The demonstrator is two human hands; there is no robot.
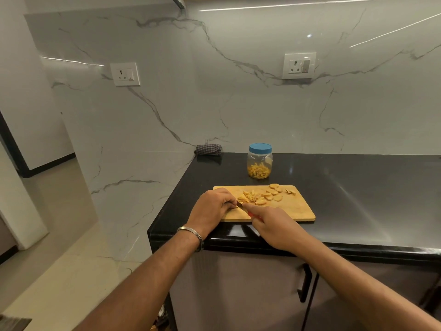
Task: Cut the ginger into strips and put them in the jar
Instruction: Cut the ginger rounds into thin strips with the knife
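At the left of the frame's middle, the left hand (211, 206) rests on the near-left corner of the cutting board (296, 211), its fingers curled down and pinching a piece of ginger at their tips, a metal bangle (192, 234) on the wrist (engraved, but too small to read). Touching those fingertips from the right is the knife (241, 205), its red handle gripped in the right hand (274, 226) with the forefinger laid along the top; the blade points up and to the left, toward the left hand. Just beyond both hands, toward the centre of the board, lies the pile of cut strips (250, 198), and further right a row of ginger slices (272, 193) runs diagonally to the board's far edge. Both hands are about equally near the pile. The jar (260, 162) stands on the black counter (358, 187) above the board in the frame, blue lid on, strips already inside, with no label visible.
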